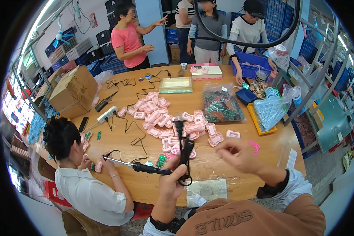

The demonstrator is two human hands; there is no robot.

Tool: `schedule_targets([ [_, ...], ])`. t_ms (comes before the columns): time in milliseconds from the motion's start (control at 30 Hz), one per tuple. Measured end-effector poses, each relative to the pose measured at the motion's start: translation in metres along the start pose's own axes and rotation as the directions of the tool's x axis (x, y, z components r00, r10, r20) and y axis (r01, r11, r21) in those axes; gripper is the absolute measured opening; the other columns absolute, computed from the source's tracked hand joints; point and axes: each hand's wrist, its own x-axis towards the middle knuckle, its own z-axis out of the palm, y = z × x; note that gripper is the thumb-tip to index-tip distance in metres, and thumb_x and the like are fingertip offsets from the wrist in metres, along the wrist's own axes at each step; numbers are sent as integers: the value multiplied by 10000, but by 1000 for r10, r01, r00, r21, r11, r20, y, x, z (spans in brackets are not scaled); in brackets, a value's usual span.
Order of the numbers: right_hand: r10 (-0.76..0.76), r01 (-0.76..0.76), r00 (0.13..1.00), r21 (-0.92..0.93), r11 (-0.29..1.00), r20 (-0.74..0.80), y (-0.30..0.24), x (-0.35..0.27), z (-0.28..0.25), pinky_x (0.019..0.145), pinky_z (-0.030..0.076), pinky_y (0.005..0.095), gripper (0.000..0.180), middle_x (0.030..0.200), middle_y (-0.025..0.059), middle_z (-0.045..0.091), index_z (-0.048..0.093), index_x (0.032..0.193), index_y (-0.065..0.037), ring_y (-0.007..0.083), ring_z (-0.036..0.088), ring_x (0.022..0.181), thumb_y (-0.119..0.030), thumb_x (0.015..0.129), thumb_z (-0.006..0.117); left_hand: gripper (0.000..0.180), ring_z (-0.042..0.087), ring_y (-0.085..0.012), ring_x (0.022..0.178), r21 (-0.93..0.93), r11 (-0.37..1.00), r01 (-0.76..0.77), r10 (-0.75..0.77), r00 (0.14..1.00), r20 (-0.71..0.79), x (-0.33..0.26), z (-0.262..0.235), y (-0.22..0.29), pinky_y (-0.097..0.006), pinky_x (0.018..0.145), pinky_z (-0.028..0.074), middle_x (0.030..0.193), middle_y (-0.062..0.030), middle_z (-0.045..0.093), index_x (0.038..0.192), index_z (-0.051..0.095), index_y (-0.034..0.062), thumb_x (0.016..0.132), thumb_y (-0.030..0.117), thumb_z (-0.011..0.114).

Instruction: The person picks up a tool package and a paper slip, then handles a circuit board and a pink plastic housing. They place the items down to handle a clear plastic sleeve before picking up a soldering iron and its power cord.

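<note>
My left hand (173, 181) is closed around a soldering iron (147, 168), its metal shaft pointing left towards a seated co-worker. The iron's black cord (187, 155) is folded into a bundle above my fist, with the plug (179, 124) at its top. My right hand (240, 156) hovers over the table to the right, fingers loosely bent and apart, with nothing visible in them. Pink plastic shells (155, 112) lie heaped beyond my hands. Near my left hand is a green circuit board (161, 160).
The co-worker (92, 177) at left handles a pink shell. On the wooden table (259, 169) are a power strip (107, 114), trailing cords, a bag of green boards (222, 104) and a yellow tray (259, 126) of pale blue strips. People stand across it; a cardboard box (72, 92) sits far left.
</note>
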Motion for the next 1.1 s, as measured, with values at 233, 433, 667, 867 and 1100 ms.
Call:
schedule_targets([
  [233, 421, -230, 587, -357, 905, 691, 100, -105, -93, 548, 432, 313, 243, 703, 88, 599, 605, 784, -6, 182, 561, 639, -217, 662, 619, 161, 511, -145, 654, 110, 985, 131, -122, 989, -79, 3, -42, -5, -276, 440, 405, 738, -55, 528, 923, 487, 50, 783, 129, 495],
  [433, 734, -417, 545, -628, 657, 406, 175, -198, -70, 644, 442, 382, 294, 777, 151, 593, 600, 821, -36, 287, 566, 750, -265, 641, 566, 201, 510, -154, 614, 119, 944, 308, -265, 923, -280, -17, -59, -11, -213, 449, 381, 708, -63, 534, 977, 493, 40, 807, 148, 501],
  [667, 793, -941, 330, -114, 318, -512, 281, -292, -113, 714, 444, 389, 333, 862, 144, 583, 579, 912, -78, 300, 558, 816, -321, 700, 497, 188, 484, -168, 629, 188, 883, 429, -400, 900, -175, -1, -17, -43, -239, 485, 387, 726, -74, 525, 988, 482, 50, 820, 136, 485],
  [867, 686, -990, 14, 84, 109, -727, 308, -278, -166, 761, 425, 370, 703, 1047, 208, 510, 444, 1113, 3, 316, 514, 942, -509, 650, 574, 155, 486, -169, 627, 228, 862, 453, -433, 891, -134, -3, 22, -59, -242, 524, 397, 714, -76, 520, 931, 492, 28, 807, 121, 507],
  [1100, 790, -946, -227, 320, -42, -569, 335, -238, -156, 926, 126, 544, 1162, 1290, 298, 100, -22, 1295, -31, 443, 119, 1186, -673, 520, 560, 155, 507, -172, 605, 217, 846, 488, -440, 867, -235, -26, 23, -79, -245, 446, 399, 690, -79, 527, 920, 493, 34, 810, 143, 502],
])
